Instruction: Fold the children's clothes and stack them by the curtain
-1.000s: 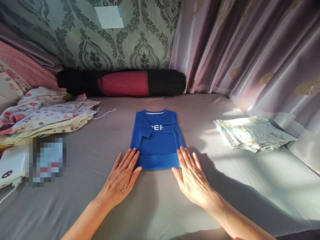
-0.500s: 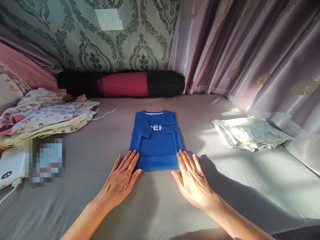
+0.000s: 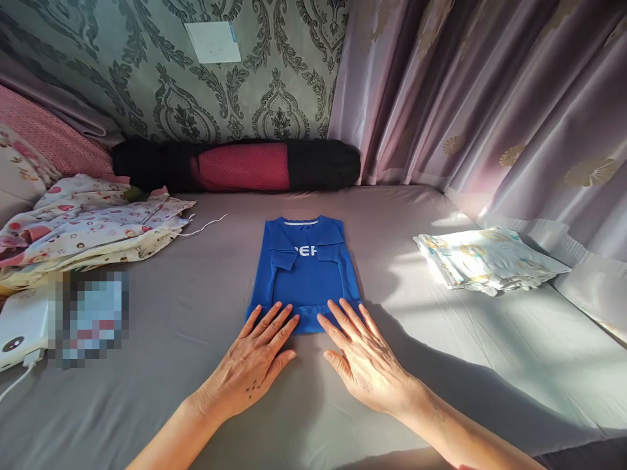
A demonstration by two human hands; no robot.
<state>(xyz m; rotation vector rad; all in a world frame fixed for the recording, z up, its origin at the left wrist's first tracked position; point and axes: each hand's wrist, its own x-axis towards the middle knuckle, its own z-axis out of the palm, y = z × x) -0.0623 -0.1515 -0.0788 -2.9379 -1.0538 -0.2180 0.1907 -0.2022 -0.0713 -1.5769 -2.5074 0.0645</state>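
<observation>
A blue T-shirt (image 3: 307,281) lies on the grey bed sheet, its sides and sleeves folded inward over partly covered white letters. Its near hem is turned up into a flat band. My left hand (image 3: 259,359) lies flat with fingers spread, the fingertips on the left part of that band. On the band's right part rest the spread fingertips of my right hand (image 3: 365,356). Both thumbs lie on or just over the sheet below the shirt. Neither hand grips anything.
A folded pale printed cloth stack (image 3: 490,260) lies to the right. At left are a pile of printed clothes (image 3: 93,222), a white power bank (image 3: 24,326) with a cable, and a blurred-out item (image 3: 95,316). A black and red roll (image 3: 240,165) lies along the wall.
Both hands have shifted inward from the shirt's lower side edges onto the turned-up band, and their fingers have spread wider. The shirt stays in place.
</observation>
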